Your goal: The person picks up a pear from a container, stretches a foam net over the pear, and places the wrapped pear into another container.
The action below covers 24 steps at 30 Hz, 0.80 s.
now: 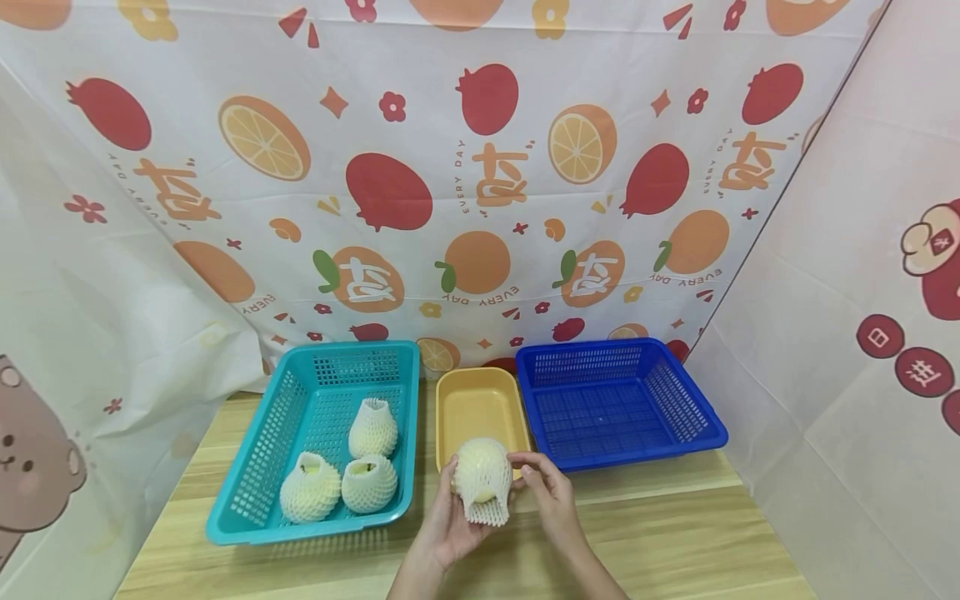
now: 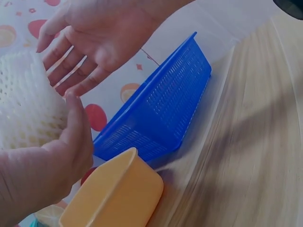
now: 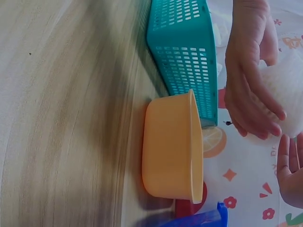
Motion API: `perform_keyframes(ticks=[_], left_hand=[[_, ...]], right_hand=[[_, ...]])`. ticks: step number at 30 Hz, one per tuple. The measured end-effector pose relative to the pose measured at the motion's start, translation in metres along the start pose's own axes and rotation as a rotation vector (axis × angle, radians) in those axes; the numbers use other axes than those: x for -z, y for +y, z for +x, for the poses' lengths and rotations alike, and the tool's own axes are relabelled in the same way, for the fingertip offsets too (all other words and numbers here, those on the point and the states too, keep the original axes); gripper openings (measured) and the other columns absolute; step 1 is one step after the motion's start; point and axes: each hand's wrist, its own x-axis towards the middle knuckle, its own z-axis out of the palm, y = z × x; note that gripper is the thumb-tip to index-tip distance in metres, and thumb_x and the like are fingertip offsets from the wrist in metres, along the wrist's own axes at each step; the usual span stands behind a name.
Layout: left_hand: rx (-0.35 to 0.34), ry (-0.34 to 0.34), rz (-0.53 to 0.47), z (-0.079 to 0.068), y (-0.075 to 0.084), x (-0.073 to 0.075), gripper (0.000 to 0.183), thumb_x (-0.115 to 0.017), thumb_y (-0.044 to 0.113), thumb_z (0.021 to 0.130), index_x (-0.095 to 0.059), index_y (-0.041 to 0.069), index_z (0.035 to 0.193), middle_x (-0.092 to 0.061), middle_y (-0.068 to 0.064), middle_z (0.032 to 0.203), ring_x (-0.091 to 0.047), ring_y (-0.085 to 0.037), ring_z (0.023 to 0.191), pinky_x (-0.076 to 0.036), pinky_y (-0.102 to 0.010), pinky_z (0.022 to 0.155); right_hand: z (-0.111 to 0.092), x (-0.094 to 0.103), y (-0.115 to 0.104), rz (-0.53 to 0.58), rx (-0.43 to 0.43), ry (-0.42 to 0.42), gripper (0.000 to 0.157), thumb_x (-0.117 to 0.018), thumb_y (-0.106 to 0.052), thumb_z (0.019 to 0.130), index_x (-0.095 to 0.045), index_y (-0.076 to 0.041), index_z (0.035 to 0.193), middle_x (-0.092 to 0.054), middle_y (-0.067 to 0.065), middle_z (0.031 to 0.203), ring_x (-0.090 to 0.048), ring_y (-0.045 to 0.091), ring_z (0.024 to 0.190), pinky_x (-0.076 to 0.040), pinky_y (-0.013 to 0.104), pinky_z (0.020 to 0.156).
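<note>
A round pale-yellow fruit in a white foam net (image 1: 483,473) sits in my left hand (image 1: 450,525), whose fingers and thumb curl around its side. The net's loose, open end hangs toward me. My right hand (image 1: 551,492) is at the fruit's right side with its fingers loosely extended; in the left wrist view this hand (image 2: 106,40) has its fingertips close to the net, and whether they touch it I cannot tell. Below and behind the fruit stands a yellow plastic tub (image 1: 480,382). The right wrist view shows the left hand (image 3: 251,71) around the netted fruit (image 3: 284,90).
A teal basket (image 1: 255,467) on the left holds three more netted fruits (image 1: 311,487). To the right stands a blue basket (image 1: 600,408) with nothing visible inside. Both rest on a wooden table (image 1: 675,533), with a printed cloth (image 1: 420,275) hanging behind and pale sheets at the sides.
</note>
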Motion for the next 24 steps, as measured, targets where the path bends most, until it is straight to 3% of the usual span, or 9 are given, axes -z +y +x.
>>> perform_keyframes(ticks=[4, 8, 12, 15, 20, 22, 24], left_hand=[[-0.009, -0.063, 0.028, -0.001, 0.003, 0.0, 0.065, -0.023, 0.057, 0.094, -0.024, 0.006, 0.135, -0.051, -0.014, 0.118, -0.049, -0.03, 0.112, -0.033, -0.039, 0.1], [-0.055, -0.027, 0.149, -0.005, 0.005, -0.003, 0.066, -0.025, 0.048, 0.098, 0.0, 0.005, 0.143, -0.047, -0.011, 0.122, -0.047, -0.026, 0.114, -0.034, -0.04, 0.098], [-0.148, 0.068, 0.32, -0.005, 0.003, -0.004, 0.073, -0.04, 0.032, 0.098, 0.012, 0.008, 0.143, -0.032, -0.014, 0.132, -0.04, -0.024, 0.119, -0.03, -0.041, 0.101], [-0.247, 0.192, 0.51, -0.002, -0.002, -0.005, 0.078, -0.053, 0.023, 0.093, 0.005, 0.007, 0.143, -0.028, -0.021, 0.134, -0.041, -0.028, 0.117, -0.034, -0.042, 0.098], [-0.384, 0.391, 0.896, 0.0, -0.012, -0.007, 0.092, -0.071, 0.019, 0.079, -0.005, 0.005, 0.142, -0.029, -0.027, 0.133, -0.039, -0.036, 0.116, -0.038, -0.046, 0.093], [-0.395, 0.411, 1.002, 0.0, -0.015, -0.008, 0.1, -0.075, 0.018, 0.075, -0.003, 0.005, 0.143, -0.026, -0.029, 0.134, -0.036, -0.04, 0.118, -0.037, -0.049, 0.093], [-0.383, 0.386, 1.059, -0.001, -0.016, -0.011, 0.105, -0.076, 0.018, 0.074, 0.002, 0.006, 0.144, -0.02, -0.033, 0.136, -0.033, -0.044, 0.12, -0.036, -0.051, 0.093]], right_hand=[[0.001, 0.002, -0.004, 0.015, -0.054, 0.006, 0.02, -0.041, 0.005, 0.095, -0.054, 0.011, 0.109, -0.056, 0.029, 0.103, -0.06, 0.03, 0.083, -0.045, 0.036, 0.086], [0.002, 0.002, -0.003, 0.017, -0.09, 0.002, 0.019, -0.041, 0.008, 0.094, -0.052, 0.015, 0.108, -0.053, 0.033, 0.101, -0.059, 0.027, 0.085, -0.05, 0.039, 0.077], [0.002, 0.002, -0.001, 0.004, -0.159, 0.004, 0.021, -0.045, 0.005, 0.093, -0.049, 0.015, 0.112, -0.052, 0.031, 0.107, -0.058, 0.019, 0.088, -0.051, 0.032, 0.073], [0.001, 0.001, 0.0, -0.009, -0.217, -0.003, 0.028, -0.05, -0.001, 0.093, -0.046, 0.012, 0.118, -0.05, 0.026, 0.113, -0.056, 0.018, 0.094, -0.049, 0.028, 0.078], [-0.001, 0.0, 0.005, -0.043, -0.268, -0.056, 0.043, -0.055, -0.009, 0.092, -0.038, 0.007, 0.128, -0.044, 0.022, 0.125, -0.048, 0.032, 0.11, -0.043, 0.028, 0.089], [-0.001, -0.001, 0.008, -0.036, -0.294, -0.079, 0.05, -0.058, -0.01, 0.091, -0.034, 0.006, 0.132, -0.041, 0.023, 0.128, -0.046, 0.035, 0.112, -0.043, 0.031, 0.089], [-0.001, -0.002, 0.01, -0.037, -0.323, -0.091, 0.056, -0.059, -0.011, 0.09, -0.03, 0.006, 0.135, -0.039, 0.023, 0.13, -0.043, 0.036, 0.115, -0.042, 0.034, 0.092]])
